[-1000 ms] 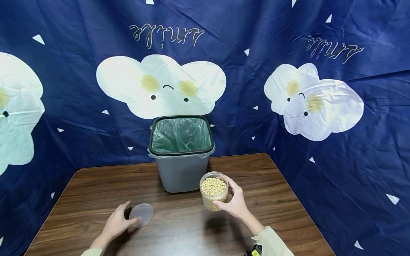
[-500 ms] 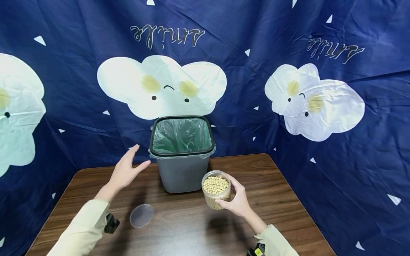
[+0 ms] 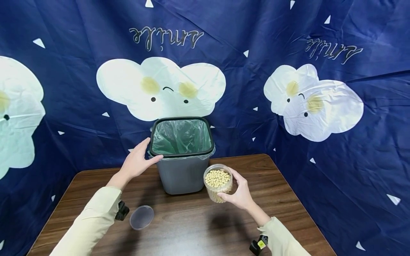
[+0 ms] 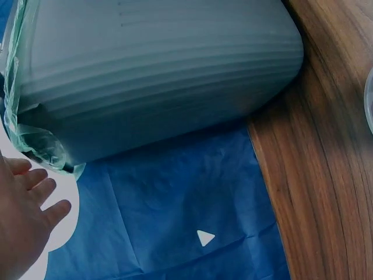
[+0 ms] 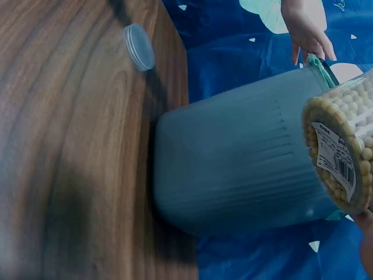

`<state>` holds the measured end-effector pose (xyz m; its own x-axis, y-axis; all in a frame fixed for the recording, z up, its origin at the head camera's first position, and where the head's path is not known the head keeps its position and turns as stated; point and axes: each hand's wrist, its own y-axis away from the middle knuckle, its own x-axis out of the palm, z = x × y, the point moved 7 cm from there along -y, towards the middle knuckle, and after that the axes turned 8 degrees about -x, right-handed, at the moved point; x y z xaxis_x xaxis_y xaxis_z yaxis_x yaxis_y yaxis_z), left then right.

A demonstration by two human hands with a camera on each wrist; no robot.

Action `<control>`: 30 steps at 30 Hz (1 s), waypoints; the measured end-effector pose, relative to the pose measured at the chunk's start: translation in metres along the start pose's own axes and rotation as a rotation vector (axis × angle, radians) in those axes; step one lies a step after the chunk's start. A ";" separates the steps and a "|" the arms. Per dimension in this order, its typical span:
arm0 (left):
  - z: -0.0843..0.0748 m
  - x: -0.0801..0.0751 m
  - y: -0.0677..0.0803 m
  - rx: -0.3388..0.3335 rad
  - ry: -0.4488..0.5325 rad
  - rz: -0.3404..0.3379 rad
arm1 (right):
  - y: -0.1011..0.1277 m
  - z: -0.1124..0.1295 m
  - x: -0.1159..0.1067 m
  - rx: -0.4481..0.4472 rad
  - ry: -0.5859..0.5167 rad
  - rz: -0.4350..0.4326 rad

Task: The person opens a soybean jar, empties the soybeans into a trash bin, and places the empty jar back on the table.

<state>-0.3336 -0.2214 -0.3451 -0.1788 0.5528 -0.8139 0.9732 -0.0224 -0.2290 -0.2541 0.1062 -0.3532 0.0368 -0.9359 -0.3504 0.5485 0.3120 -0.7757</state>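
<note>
My right hand [image 3: 238, 193] grips a clear plastic jar [image 3: 217, 183] of round, pale yellow beans, lidless and held above the table; its labelled base [image 5: 333, 160] shows in the right wrist view. A grey trash can [image 3: 184, 174] with a black rim and a thin green liner bag [image 3: 182, 137] stands at the back of the table, just left of the jar. Up at the can's left rim is my left hand [image 3: 137, 161], its fingers extended and its thumb apart in front of the rim. Below it, the round clear lid [image 3: 142, 217] lies on the table.
The brown wooden table [image 3: 179, 234] ends just behind the can. A dark blue cloth [image 3: 240, 92] printed with white clouds hangs behind and at both sides. A black wrist camera [image 3: 122, 211] sits at the left sleeve, near the lid.
My left hand let go of the lid on the table, then rose and moved right to the can's rim. The jar in my right hand has come slightly up and to the right.
</note>
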 end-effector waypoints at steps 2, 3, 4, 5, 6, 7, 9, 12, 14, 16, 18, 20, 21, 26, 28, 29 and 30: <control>0.000 0.000 0.000 -0.005 0.003 0.006 | -0.006 0.001 -0.004 -0.006 0.017 0.000; 0.000 0.001 -0.001 -0.008 0.003 0.008 | -0.010 0.001 -0.006 -0.014 0.028 0.000; 0.000 0.001 -0.001 -0.013 0.006 0.009 | -0.014 0.001 -0.008 -0.022 0.039 0.000; 0.001 0.001 -0.001 -0.019 0.008 0.011 | -0.018 0.001 -0.010 -0.028 0.048 -0.001; 0.002 0.001 -0.002 -0.027 0.012 0.012 | -0.023 0.000 -0.012 -0.032 0.054 0.000; 0.003 0.002 -0.002 -0.036 0.015 0.013 | -0.028 -0.002 -0.014 -0.033 0.056 0.000; 0.004 0.002 -0.002 -0.052 0.025 0.014 | -0.037 -0.010 -0.019 -0.027 0.080 0.003; 0.006 0.004 -0.003 -0.076 0.046 0.028 | -0.051 -0.027 -0.026 -0.018 0.137 0.010; 0.005 0.005 -0.003 -0.089 0.064 0.039 | -0.061 -0.038 -0.032 -0.019 0.189 0.016; 0.005 0.005 -0.004 -0.104 0.083 0.049 | -0.071 -0.044 -0.036 -0.034 0.237 0.023; 0.004 0.005 -0.004 -0.116 0.099 0.056 | -0.082 -0.048 -0.040 -0.046 0.280 0.030; 0.003 0.004 -0.003 -0.124 0.113 0.058 | -0.092 -0.050 -0.041 -0.066 0.315 0.045; 0.003 0.004 -0.003 -0.127 0.116 0.060 | -0.097 -0.051 -0.042 -0.078 0.334 0.054; 0.001 0.000 -0.002 -0.142 0.125 0.069 | -0.117 -0.058 -0.039 -0.124 0.427 0.124; 0.001 -0.001 -0.002 -0.149 0.125 0.074 | -0.123 -0.061 -0.038 -0.148 0.464 0.153; 0.002 -0.001 -0.002 -0.154 0.124 0.078 | -0.125 -0.062 -0.038 -0.160 0.479 0.166; 0.002 -0.001 -0.003 -0.158 0.123 0.080 | -0.127 -0.064 -0.037 -0.172 0.499 0.180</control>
<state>-0.3363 -0.2234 -0.3449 -0.0903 0.6523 -0.7526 0.9959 0.0553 -0.0716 -0.3785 0.1119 -0.2752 -0.3053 -0.6877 -0.6587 0.4244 0.5210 -0.7406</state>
